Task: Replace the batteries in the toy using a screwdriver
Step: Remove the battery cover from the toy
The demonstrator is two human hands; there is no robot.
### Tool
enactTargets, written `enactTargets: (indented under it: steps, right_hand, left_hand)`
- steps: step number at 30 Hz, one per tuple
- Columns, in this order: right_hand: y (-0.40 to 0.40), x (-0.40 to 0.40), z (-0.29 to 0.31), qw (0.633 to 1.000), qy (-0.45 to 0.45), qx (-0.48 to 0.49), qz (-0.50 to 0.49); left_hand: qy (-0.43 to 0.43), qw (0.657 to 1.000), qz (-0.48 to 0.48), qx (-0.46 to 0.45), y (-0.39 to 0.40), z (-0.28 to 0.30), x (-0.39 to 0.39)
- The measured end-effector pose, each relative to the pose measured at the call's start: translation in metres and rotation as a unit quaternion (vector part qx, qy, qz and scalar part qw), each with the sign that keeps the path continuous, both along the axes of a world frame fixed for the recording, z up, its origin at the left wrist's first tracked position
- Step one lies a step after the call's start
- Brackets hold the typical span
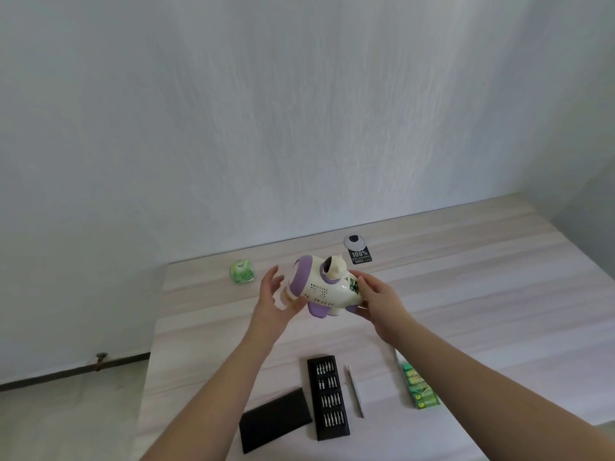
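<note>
You hold the toy point(324, 289), a cream and purple airplane, up over the table point(482, 294) between both hands. Your right hand point(379, 299) grips its tail end, fingers curled round it. Your left hand point(276, 294) cups the nose end from below, fingers spread and mostly straight, upper fingers apart from the toy. Below your grip, nearer you, the black screwdriver bit case point(328, 397) lies open with its black lid point(274, 419) just left of it and the thin screwdriver point(355, 392) just right of it. Green batteries point(420, 387) lie right of that, beside your right forearm. Beyond your left hand sits a green packet point(242, 271); beyond your right, a black tag point(361, 256).
</note>
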State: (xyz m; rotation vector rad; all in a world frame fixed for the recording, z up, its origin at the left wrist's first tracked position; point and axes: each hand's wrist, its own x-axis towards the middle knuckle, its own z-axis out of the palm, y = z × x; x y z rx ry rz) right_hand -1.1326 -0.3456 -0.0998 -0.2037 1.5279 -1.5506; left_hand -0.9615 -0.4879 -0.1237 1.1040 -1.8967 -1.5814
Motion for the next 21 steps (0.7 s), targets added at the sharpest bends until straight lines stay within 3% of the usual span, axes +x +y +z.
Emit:
enactTargets:
  steps: [4, 9, 11, 17, 21]
  right_hand:
    - [-0.006, 0.003, 0.01, 0.998, -0.056, -0.038, -0.015]
    - [-0.009, 0.01, 0.017, 0.986, -0.14, -0.089, -0.019]
    - [-0.009, 0.012, 0.02, 0.981, -0.156, -0.113, -0.008]
    - [-0.006, 0.011, 0.029, 0.973, -0.189, -0.133, 0.0]
    - [0.001, 0.008, 0.028, 0.97, -0.203, -0.136, 0.001]
  left_hand:
    - [0.075, 0.988, 0.032, 0.127, 0.015, 0.01, 0.006]
    - [0.188, 0.931, 0.097, 0.296, 0.023, 0.018, -0.001]
    - [0.208, 0.926, 0.079, 0.305, 0.025, 0.026, -0.007]
    - [0.122, 0.972, 0.012, 0.201, 0.029, 0.04, -0.021]
    - [0.106, 0.972, 0.0, 0.211, 0.035, 0.039, -0.026]
